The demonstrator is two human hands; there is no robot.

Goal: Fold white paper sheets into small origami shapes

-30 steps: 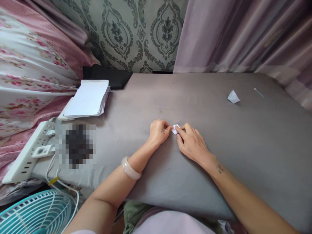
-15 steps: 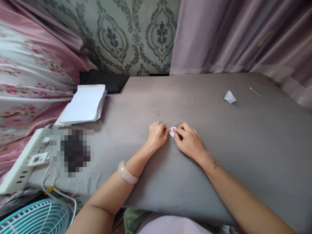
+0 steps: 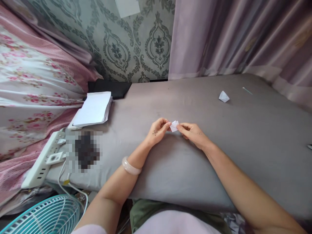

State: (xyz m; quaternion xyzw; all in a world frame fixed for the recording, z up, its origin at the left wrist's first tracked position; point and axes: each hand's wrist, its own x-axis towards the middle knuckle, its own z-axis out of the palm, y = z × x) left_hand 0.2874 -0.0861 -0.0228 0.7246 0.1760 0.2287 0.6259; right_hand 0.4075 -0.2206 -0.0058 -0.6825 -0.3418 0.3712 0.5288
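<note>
A small folded white paper (image 3: 174,126) is pinched between my two hands, over the middle of the grey cloth surface. My left hand (image 3: 159,130) grips its left edge between thumb and fingers. On the other side, my right hand (image 3: 193,133) has thumb and fingers closed on the paper's right edge. Creases and a pointed upper edge show on the paper; its finer folds are too small to make out. Another folded white paper piece (image 3: 224,97) rests apart on the cloth, beyond my right hand.
A stack of white paper (image 3: 95,109) lies at the left, by a black folded item (image 3: 109,88). A white power strip (image 3: 44,162) with cables runs along the left edge, above a teal fan (image 3: 48,216). A cotton swab (image 3: 247,90) lies at the far right.
The small paper has gone from lying pressed under my fingers to being held up between both hands. My fingers have turned to grip its sides. The view has shifted slightly.
</note>
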